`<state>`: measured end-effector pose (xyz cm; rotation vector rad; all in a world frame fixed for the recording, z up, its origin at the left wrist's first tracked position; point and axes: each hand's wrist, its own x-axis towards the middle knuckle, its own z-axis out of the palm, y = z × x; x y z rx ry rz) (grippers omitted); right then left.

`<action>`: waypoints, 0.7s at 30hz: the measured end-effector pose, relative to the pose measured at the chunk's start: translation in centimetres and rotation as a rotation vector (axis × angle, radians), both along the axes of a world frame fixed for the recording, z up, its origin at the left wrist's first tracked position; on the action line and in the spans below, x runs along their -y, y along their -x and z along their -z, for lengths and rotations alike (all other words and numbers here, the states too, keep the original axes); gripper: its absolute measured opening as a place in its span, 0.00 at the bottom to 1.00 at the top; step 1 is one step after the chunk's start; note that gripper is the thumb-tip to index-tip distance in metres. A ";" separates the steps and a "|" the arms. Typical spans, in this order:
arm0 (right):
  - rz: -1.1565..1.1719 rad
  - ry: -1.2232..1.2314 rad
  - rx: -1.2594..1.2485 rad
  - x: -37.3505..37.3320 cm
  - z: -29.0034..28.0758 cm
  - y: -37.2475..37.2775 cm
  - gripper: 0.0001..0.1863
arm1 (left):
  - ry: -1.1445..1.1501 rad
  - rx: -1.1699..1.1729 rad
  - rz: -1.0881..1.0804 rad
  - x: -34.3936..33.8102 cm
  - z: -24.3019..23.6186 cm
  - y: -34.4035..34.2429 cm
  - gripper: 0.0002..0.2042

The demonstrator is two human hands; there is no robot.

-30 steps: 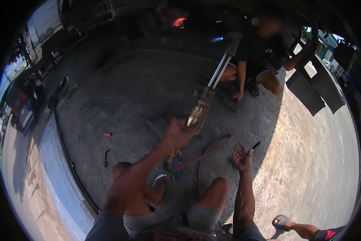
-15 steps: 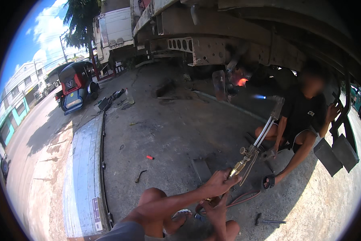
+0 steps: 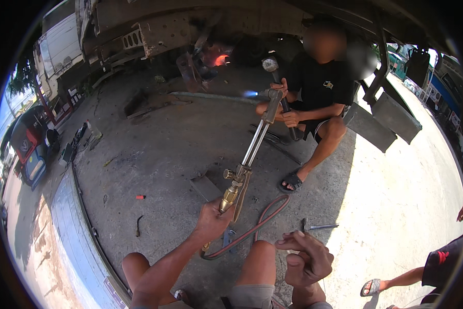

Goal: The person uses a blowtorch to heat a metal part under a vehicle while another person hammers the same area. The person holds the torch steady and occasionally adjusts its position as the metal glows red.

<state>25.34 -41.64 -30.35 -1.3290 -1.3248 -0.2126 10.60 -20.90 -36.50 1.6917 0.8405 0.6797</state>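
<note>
My left hand (image 3: 214, 220) is closed round the brass rear part of a cutting torch (image 3: 257, 141). The torch slants up and away, and a small blue flame (image 3: 250, 93) burns at its tip, pointing left. From its lower end runs a red and dark hose (image 3: 265, 220) along the ground. My right hand (image 3: 306, 257) is off the torch, above my right knee; its fingers are bent but apart, with nothing seen in them. Beyond the torch head, a crouching person (image 3: 327, 85) grips an upright hammer (image 3: 277, 77) with both hands.
Orange-hot metal (image 3: 221, 60) glows beneath the truck frame (image 3: 164, 35). Another hammer (image 3: 319, 225) lies on the concrete near my right hand. A flat metal panel (image 3: 69, 221) lies at left. Another person's sandalled foot (image 3: 371, 287) shows lower right. Grey plates (image 3: 370, 126) hang at right.
My right hand has let go of the torch and moved right. The crouching person has raised a hammer in both hands. The view has swung to the right; the flame still burns.
</note>
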 end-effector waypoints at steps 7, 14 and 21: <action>1.111 -0.463 0.689 1.8 -14.9 -10.5 0.19 | -0.017 0.041 0.137 0.4 3.9 1.7 0.08; 1.253 0.148 0.595 -2.3 -17.3 -16.8 0.33 | -0.119 0.081 0.195 -0.2 4.4 4.6 0.11; 1.265 0.190 0.583 -3.7 -16.9 -17.5 0.37 | -0.003 0.167 0.234 1.3 1.3 4.7 0.11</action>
